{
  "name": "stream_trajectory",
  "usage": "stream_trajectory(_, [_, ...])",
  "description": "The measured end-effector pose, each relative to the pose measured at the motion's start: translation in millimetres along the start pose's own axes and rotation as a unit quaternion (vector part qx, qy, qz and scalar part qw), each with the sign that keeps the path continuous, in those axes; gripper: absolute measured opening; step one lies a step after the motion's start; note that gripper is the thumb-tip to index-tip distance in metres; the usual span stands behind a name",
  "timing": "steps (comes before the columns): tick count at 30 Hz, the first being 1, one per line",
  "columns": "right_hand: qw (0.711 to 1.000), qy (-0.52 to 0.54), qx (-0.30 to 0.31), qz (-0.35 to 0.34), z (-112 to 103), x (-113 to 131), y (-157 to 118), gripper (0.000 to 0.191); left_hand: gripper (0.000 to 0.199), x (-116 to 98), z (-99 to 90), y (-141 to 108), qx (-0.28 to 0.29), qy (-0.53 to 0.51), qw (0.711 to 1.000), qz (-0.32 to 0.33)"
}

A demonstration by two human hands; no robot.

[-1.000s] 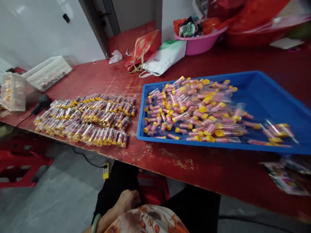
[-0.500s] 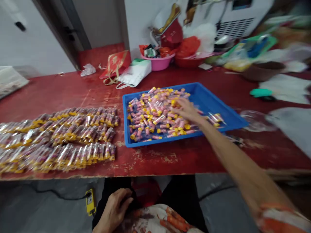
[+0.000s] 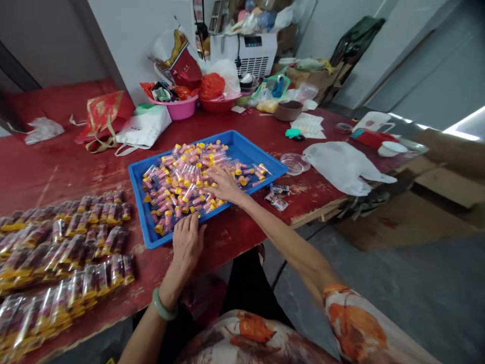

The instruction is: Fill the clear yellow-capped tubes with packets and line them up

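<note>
A shallow blue tray (image 3: 141, 215) holds a heap of small clear tubes (image 3: 182, 174) with pink contents and yellow caps. My left hand (image 3: 187, 237) is at the tray's near side, fingers hooked over the rim and thumb outside it. Over the right part of the heap reaches my right hand (image 3: 223, 183), fingers spread and touching the tubes; nothing shows firmly gripped in it. A few tubes lie apart in the tray's right corner.
Rows of packed yellow-ended tubes (image 3: 64, 253) cover the red table (image 3: 235, 232) at left. Behind stand bags (image 3: 142, 126) and a pink basin (image 3: 182, 108). To the right lie a clear round lid (image 3: 294, 164), small packets (image 3: 277, 201) and a white plastic bag (image 3: 341, 164).
My left hand has risen from my lap to the tray's near rim. My right hand stays in the heap. The view has swung right, and the tray sits askew.
</note>
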State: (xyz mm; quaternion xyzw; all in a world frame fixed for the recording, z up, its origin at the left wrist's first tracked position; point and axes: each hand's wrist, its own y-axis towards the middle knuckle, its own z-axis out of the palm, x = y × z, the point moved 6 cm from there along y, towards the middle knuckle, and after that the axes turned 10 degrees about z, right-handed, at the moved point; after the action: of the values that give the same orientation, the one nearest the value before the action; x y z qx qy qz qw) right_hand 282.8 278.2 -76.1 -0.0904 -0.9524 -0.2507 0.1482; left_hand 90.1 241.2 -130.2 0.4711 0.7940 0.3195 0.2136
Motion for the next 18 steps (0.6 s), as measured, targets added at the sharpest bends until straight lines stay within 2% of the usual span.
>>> stream_trajectory(2, [0.998, 0.018, -0.064, 0.019, -30, -26, -26, 0.034, 0.030, 3, 12.8, 5, 0.028, 0.027, 0.999, -0.009])
stream_trajectory(4, [0.985, 0.038, -0.149, 0.073, -63, -66, -61, 0.024, 0.025, 5, 16.0, 5, 0.023, 0.038, 0.999, -0.006])
stream_trajectory(7, [0.966, 0.034, -0.201, 0.158, -90, -131, -118, 0.026, 0.020, 8, 13.4, 4, -0.003, 0.031, 1.000, 0.001])
stream_trajectory(9, [0.958, 0.027, -0.206, 0.200, -92, -165, -145, 0.025, 0.019, 9, 11.1, 5, -0.015, 0.030, 0.999, 0.004])
stream_trajectory(12, [0.955, 0.027, -0.186, 0.231, -78, -194, -165, 0.027, 0.017, 10, 6.8, 6, -0.031, 0.035, 0.999, 0.010])
stream_trajectory(15, [0.956, 0.036, -0.163, 0.241, -63, -203, -166, 0.033, 0.015, 9, 2.9, 4, -0.036, 0.037, 0.998, 0.021])
stream_trajectory(18, [0.960, 0.048, -0.139, 0.239, -58, -202, -163, 0.036, 0.015, 11, 0.4, 2, -0.031, 0.042, 0.998, 0.023])
